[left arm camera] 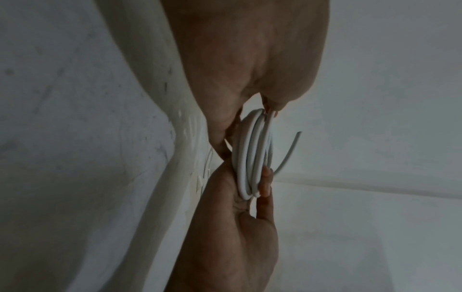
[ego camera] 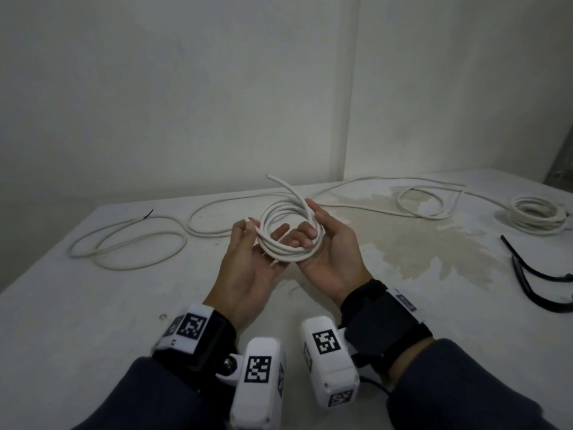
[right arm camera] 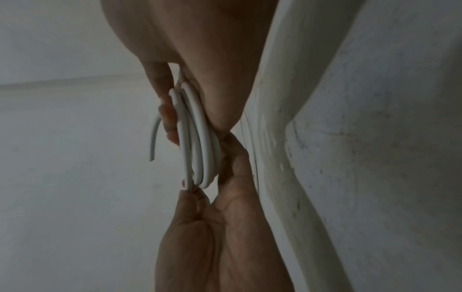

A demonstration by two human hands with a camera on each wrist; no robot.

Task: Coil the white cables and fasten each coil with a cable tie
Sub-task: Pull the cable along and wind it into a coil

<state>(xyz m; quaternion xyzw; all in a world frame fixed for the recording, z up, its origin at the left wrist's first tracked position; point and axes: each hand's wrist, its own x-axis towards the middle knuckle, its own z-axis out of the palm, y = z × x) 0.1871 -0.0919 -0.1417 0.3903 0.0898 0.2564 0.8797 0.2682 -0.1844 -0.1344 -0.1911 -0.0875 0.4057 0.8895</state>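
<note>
- Two hands hold one white coil (ego camera: 288, 231) above the surface (ego camera: 93, 305), both palms up.
- Left hand (ego camera: 248, 259): its fingers (ego camera: 277, 232) pass under the coil's left side and the thumb lies over the strands, a loose curled hold.
- Right hand (ego camera: 331, 252): fingers curl through the ring from the right, thumb against the outer strands, gripping it.
- The coil counts about four turns; one free end (ego camera: 273, 178) sticks up and away toward the wall.
- One more finished coil (ego camera: 538, 214) lies at the far right of the surface, partly cut off by the frame edge.
- Two loose white cables lie uncoiled: one (ego camera: 124, 240) at the left with a dark tip, one (ego camera: 428, 200) running across the back to the right.
- A few black cable ties (ego camera: 536, 283) lie at the right edge; their number is hard to make out, as they overlap and run out of view.
- In the wrist views the coil (left arm camera: 252, 158) (right arm camera: 195, 138) shows edge-on, pressed between both hands; fingertips are mostly hidden.
</note>
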